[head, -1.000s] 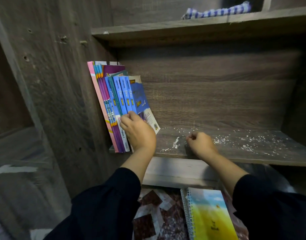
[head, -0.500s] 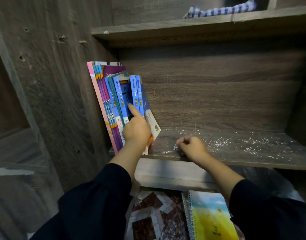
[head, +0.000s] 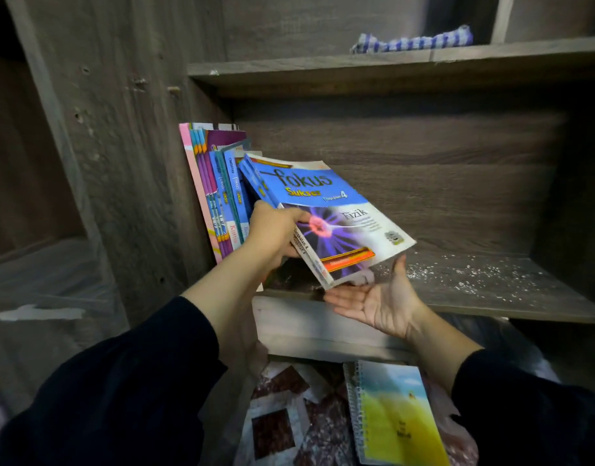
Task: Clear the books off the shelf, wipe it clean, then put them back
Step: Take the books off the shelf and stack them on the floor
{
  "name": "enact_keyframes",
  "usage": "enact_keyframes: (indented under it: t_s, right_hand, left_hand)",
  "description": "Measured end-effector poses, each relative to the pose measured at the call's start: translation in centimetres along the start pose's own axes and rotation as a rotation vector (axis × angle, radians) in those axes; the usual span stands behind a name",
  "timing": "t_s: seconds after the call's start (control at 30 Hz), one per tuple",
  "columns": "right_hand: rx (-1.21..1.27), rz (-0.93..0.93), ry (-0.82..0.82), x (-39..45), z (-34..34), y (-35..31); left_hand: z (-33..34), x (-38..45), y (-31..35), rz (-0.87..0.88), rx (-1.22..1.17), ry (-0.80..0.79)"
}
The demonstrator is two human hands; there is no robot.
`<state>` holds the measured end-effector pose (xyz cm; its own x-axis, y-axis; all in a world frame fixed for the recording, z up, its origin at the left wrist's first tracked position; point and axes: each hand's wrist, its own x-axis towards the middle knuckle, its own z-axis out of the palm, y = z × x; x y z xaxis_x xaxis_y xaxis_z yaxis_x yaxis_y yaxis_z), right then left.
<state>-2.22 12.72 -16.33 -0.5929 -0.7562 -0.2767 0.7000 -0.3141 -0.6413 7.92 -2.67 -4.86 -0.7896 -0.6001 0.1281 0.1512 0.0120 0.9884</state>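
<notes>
Gripping glossy blue paperbacks [head: 326, 216] by their spines, left hand [head: 275, 230], right hand [head: 380, 301] fingers spread beneath, dusty woodgrain shelf [head: 491, 284].

A blue "Fokus Sukses" Fizik book [head: 326, 216] is tilted out over the front edge of the wooden shelf [head: 491, 290], cover up. The remaining books [head: 218, 190] stand leaning at the shelf's left end. White dust specks cover the shelf surface.

The wooden shelf [head: 474, 290] carries a row of books [head: 218, 196] leaning against its left wall, and white specks, perhaps dust or crumbs, scattered over its bare board. The upper shelf [head: 390, 67] holds a checked cloth [head: 413, 40].
</notes>
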Motion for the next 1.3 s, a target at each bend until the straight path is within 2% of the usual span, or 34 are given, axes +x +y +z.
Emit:
enact_keyframes:
  t_s: [0.1,0.23,0.3,0.43,0.57,0.7,0.83,0.97,1.13,1.3]
  right_hand:
    - [-0.061,-0.119,0.075,-2.1,-0.3,0.9]
    - [0.104,-0.232,0.063,-5.2,-1.0,2.0]
    - [0.064,-0.184,0.053,-6.9,-2.4,1.9]
    - [-0.324,-0.013,0.081,-10.2,-4.0,2.4]
    - [-0.541,0.057,0.058,-11.9,-3.2,5.1]
    - [-0.616,0.103,0.055,-12.4,-3.3,8.4]
    - [-0.619,0.133,0.059,-11.7,-4.6,11.1]
    - [-0.713,0.187,0.158,-8.8,-6.6,14.1]
    - [-0.773,0.283,0.329,-3.6,-8.6,16.3]
    - [-0.867,0.293,0.459,2.0,-9.9,17.4]
  left_hand:
    - [-1.0,-1.6,-0.8,-0.070,0.026,-0.085]
    - [-2.2,-3.9,-1.7,-0.181,0.091,-0.157]
    - [-3.1,-5.1,-2.5,-0.261,0.109,-0.191]
    - [-4.9,-8.3,-4.8,-0.418,0.144,-0.273]
    - [-7.2,-11.7,-7.4,-0.472,0.275,-0.316]
    - [-9.7,-13.2,-9.0,-0.470,0.363,-0.316]
    - [-11.5,-13.5,-11.7,-0.602,0.400,-0.350]
    - [-12.0,-13.2,-15.8,-0.727,0.426,-0.317]
    - [-11.4,-10.2,-21.3,-0.794,0.385,-0.218]
    - [-10.8,-5.3,-27.5,-0.825,0.349,-0.109]
